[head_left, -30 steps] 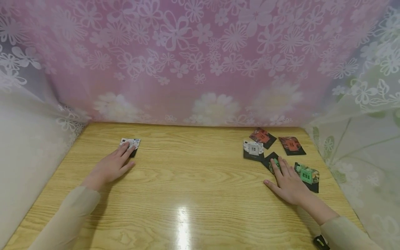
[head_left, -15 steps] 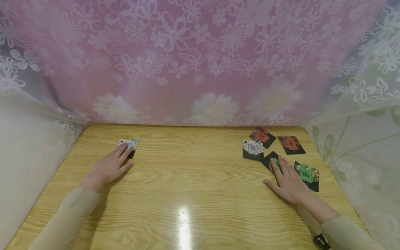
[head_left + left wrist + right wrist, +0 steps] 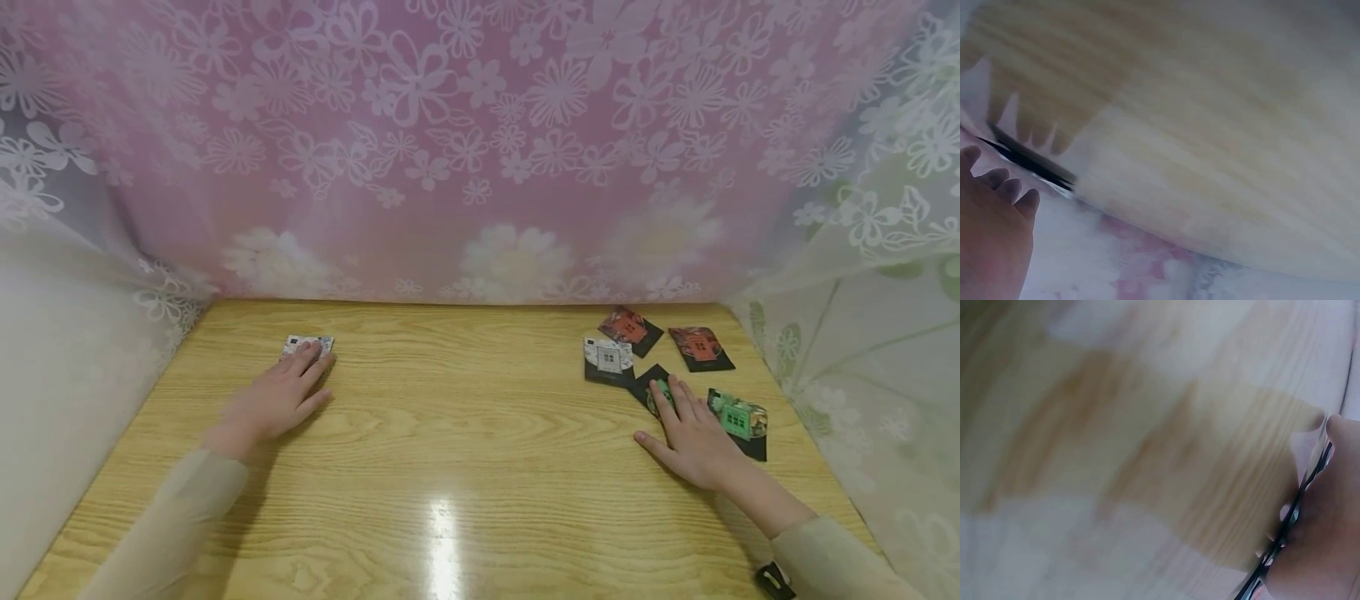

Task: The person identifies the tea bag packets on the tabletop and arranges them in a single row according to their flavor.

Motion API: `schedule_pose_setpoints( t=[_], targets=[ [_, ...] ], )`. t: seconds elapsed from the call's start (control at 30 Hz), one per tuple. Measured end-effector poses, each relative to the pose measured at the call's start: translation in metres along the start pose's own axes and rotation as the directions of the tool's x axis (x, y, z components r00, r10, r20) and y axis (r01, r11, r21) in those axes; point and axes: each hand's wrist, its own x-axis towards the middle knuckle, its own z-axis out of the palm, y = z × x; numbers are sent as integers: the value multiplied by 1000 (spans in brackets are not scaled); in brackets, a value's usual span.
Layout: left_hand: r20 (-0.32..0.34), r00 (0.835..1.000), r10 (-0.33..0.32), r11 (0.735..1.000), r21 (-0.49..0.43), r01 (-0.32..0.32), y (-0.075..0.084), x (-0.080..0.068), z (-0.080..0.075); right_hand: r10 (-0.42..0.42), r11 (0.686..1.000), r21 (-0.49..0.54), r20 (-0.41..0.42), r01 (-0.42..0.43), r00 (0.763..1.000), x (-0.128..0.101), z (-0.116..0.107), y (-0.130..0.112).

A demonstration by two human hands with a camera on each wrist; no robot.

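At the left of the table, my left hand (image 3: 277, 400) lies with extended fingers over a small flat packet, white floral above and black below (image 3: 295, 342). Most of that packet is hidden; the left wrist view shows a dark packet edge (image 3: 1035, 165) near the fingertips. On the right, my right hand (image 3: 697, 442) rests spread, its fingertips on a black-and-green packet (image 3: 645, 387). Another black-and-green packet (image 3: 742, 425) lies just right of that hand. Ahead are a white-and-black packet (image 3: 608, 368) and two red-and-black packets, one behind it (image 3: 632, 329) and one further right (image 3: 702, 348).
The wood-grain table (image 3: 465, 433) ends at a pink floral curtain (image 3: 480, 167) behind. Pale floral cloth hangs on both sides. A small black object (image 3: 774, 581) sits beneath the right sleeve at the near edge.
My left hand has shifted a little right and now covers more of the white packet. The right hand and the other packets look the same.
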Motion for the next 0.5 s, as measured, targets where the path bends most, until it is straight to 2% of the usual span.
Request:
schedule_pose_setpoints(
  t=[0.23, 0.5],
  targets=[
    [-28, 995, 92, 996, 11, -92, 30, 23, -3, -1, 1000, 20, -17, 1, 1000, -2, 0, -1],
    [-57, 978, 201, 980, 28, -199, 63, 61, 2, -17, 999, 43, -49, 20, 999, -2, 5, 3]
  ],
)
